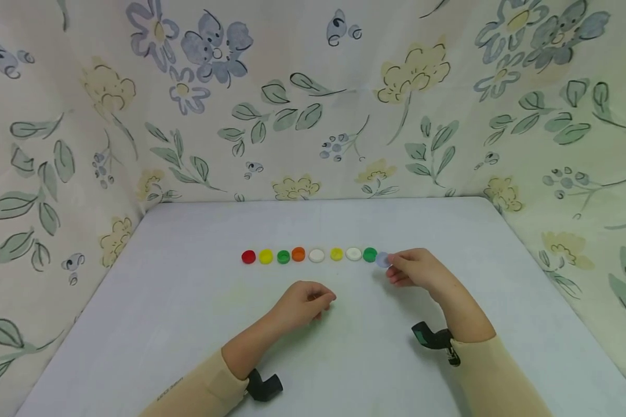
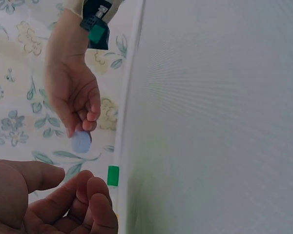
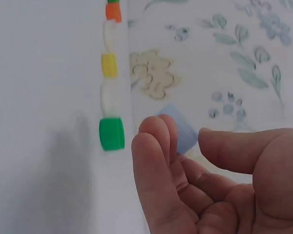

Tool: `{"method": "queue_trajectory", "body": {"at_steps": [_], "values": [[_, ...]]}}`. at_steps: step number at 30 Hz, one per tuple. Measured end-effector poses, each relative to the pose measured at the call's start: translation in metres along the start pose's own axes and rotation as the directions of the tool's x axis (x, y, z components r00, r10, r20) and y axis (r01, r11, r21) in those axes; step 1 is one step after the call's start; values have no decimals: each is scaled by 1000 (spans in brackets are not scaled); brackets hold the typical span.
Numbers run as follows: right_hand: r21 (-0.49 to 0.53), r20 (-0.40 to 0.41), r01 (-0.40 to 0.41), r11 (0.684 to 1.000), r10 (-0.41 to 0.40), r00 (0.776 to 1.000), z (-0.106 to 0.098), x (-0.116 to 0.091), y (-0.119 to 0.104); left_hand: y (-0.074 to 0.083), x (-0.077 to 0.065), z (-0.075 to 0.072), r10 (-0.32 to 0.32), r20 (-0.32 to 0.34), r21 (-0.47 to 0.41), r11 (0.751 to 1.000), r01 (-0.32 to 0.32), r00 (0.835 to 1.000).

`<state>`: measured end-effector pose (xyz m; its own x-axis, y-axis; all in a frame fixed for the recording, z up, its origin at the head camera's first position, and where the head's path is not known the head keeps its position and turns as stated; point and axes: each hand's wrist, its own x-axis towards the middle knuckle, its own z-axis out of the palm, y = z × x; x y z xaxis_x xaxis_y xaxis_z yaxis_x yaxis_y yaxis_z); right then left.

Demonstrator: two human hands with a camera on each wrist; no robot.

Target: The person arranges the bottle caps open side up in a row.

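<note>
Between thumb and fingers, my right hand pinches a pale blue bottle cap at the right end of a row of caps. In the right wrist view, this pale blue cap is held above the table, partly hidden by the fingers. Beside it in the row lies a green bottle cap, followed leftward by a white cap and a small yellow cap. My left hand hovers in front of the row, its fingers loosely curled with nothing in them.
Farther left the row continues with another white cap, an orange cap, a green cap, a yellow cap and a red cap. The white table ends at a floral cloth behind and at both sides.
</note>
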<state>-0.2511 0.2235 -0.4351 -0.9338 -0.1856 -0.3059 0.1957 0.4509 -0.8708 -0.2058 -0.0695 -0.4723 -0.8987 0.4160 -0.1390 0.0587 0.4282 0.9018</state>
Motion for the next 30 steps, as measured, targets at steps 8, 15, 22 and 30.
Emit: {"method": "queue_trajectory", "body": {"at_steps": [8,15,22,30], "values": [[24,-84,-84,996,86,993,-9,10,14,-2,-4,-3,-9,-3,6,1000,9,1000],[37,-137,-106,994,110,984,-9,21,24,-2,-3,-5,7,-4,3,1000,-7,1000],[-47,-177,-138,989,128,976,-3,29,28,-6,-5,-5,16,-15,21,1000,-16,1000],[-114,-181,-138,984,116,977,-5,38,26,-6,-8,-7,-3,-31,18,1000,4,1000]]}}
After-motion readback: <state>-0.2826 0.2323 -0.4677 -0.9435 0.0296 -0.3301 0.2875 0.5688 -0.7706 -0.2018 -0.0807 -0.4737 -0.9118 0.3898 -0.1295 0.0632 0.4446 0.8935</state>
